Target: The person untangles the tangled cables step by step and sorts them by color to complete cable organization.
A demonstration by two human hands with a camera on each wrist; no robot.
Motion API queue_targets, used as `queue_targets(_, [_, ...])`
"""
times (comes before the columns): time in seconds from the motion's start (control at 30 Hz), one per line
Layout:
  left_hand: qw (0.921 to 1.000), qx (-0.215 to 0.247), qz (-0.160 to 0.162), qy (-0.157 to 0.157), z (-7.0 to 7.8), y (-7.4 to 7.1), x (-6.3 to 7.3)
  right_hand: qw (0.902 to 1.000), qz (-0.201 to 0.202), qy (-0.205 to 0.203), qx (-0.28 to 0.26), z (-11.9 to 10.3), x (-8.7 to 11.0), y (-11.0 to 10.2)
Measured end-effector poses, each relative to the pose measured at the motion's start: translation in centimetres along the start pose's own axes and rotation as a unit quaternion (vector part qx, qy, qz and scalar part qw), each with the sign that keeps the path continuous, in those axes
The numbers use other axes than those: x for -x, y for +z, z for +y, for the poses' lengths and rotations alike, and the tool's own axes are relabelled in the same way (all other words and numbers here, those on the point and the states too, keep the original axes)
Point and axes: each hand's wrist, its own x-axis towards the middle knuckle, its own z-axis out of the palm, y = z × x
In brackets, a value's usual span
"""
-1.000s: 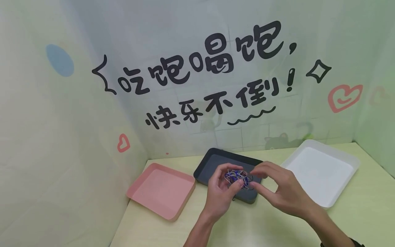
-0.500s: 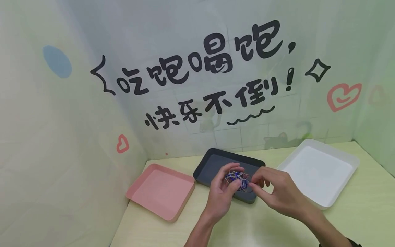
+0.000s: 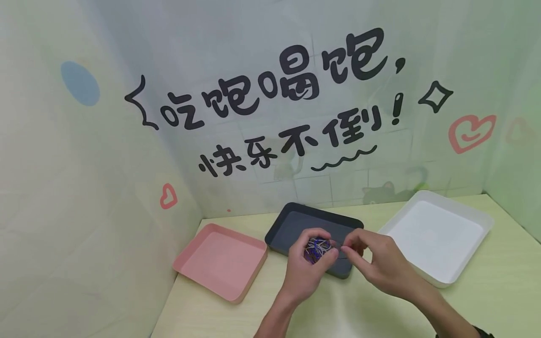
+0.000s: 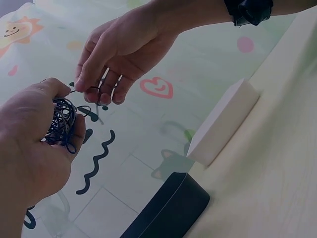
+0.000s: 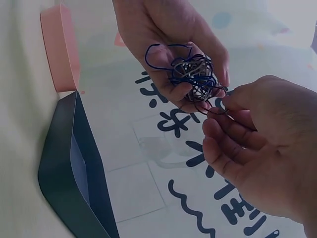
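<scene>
A loose ball of tangled thin wires (image 3: 317, 249), blue, whitish and dark, lies in my left hand (image 3: 301, 272). The left fingers and thumb curl round it, over the dark grey tray (image 3: 283, 230). Just to the right, my right hand (image 3: 386, 265) pinches a dark strand between thumb and forefinger. In the left wrist view that strand runs from the tangle (image 4: 62, 121) to the right fingertips. From the right wrist view, a blue wire end loops out of the tangle (image 5: 195, 77) on the side away from the right hand (image 5: 270, 134).
A pink tray (image 3: 220, 263) stands at the left of the pale wooden table (image 3: 355, 314), a white tray (image 3: 439, 234) at the right. Behind them hangs a pale curtain (image 3: 253, 47) with black lettering. A second curtain (image 3: 84, 211) closes off the left side.
My right thumb and forefinger have closed from a spread position onto a dark strand. The left hand has turned a little, and the tangle sits slightly lower and further left in it.
</scene>
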Motion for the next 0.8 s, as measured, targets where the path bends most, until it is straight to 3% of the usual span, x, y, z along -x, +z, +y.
queue_targets(0.27, [0.9994,-0.03,0.018,0.003,0.2,-0.8,-0.3,0.9934,-0.007,0.068,-0.092,0.0,-0.1,-0.8])
queue_targets(0.4, [0.9988,-0.042,0.021,0.009,0.4,-1.3,-0.2,0.99,-0.01,0.095,-0.104,0.0,0.0,-1.2])
queue_targets(0.5, [0.9984,-0.052,0.018,0.014,0.5,-1.7,-0.2,0.9924,-0.008,0.095,-0.078,0.1,0.0,-1.6])
queue_targets(0.8, [0.9951,-0.094,0.006,0.03,0.7,-3.1,-0.2,0.9992,-0.007,0.022,0.032,0.9,0.0,-2.4])
